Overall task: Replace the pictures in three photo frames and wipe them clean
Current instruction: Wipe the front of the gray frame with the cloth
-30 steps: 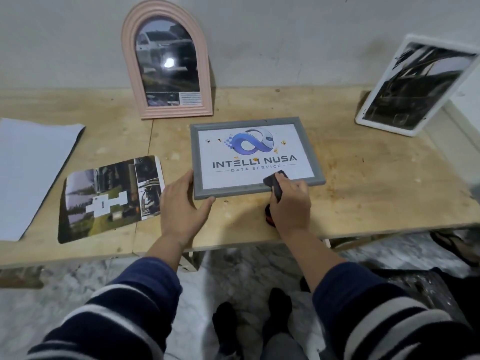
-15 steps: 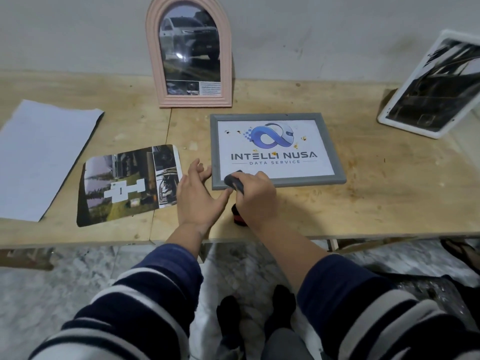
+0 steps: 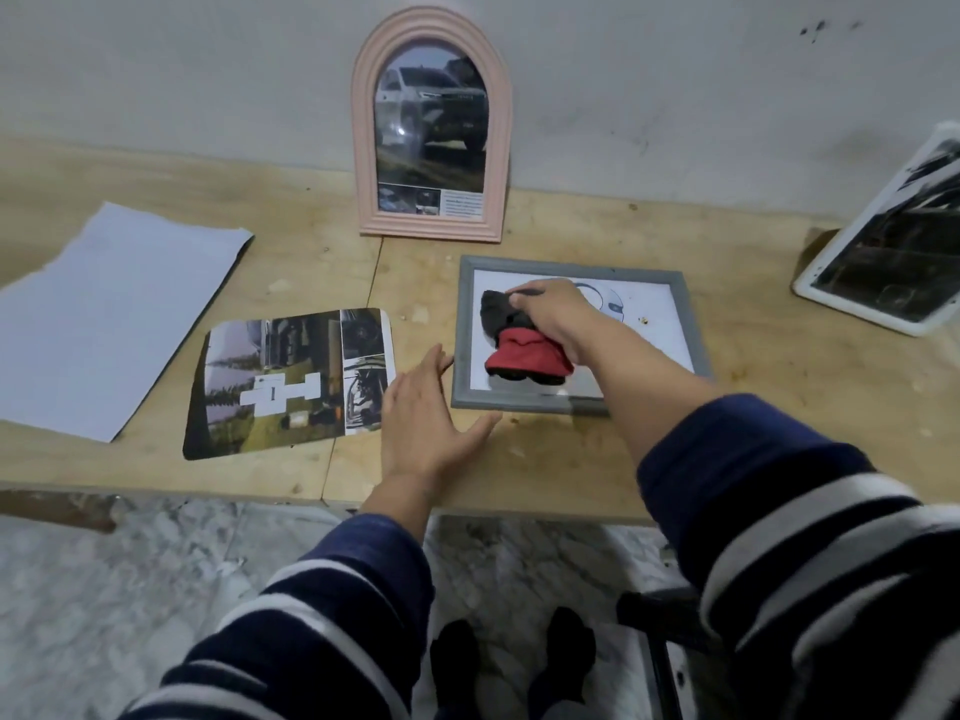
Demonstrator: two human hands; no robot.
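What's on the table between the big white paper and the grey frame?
In the head view, a loose photo print lies flat between the white paper and the grey frame; the left hand rests beside the frame.

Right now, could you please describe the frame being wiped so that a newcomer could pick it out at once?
On the pale wooden table, look just in front of the arched pink frame standing against the wall. There the grey rectangular frame lies flat, with the right hand pressing a black-and-red cloth onto its glass. Unlike the propped white frame at the right, it is grey and lies flat.

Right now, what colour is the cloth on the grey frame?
Black and red cloth, seen in the head view.
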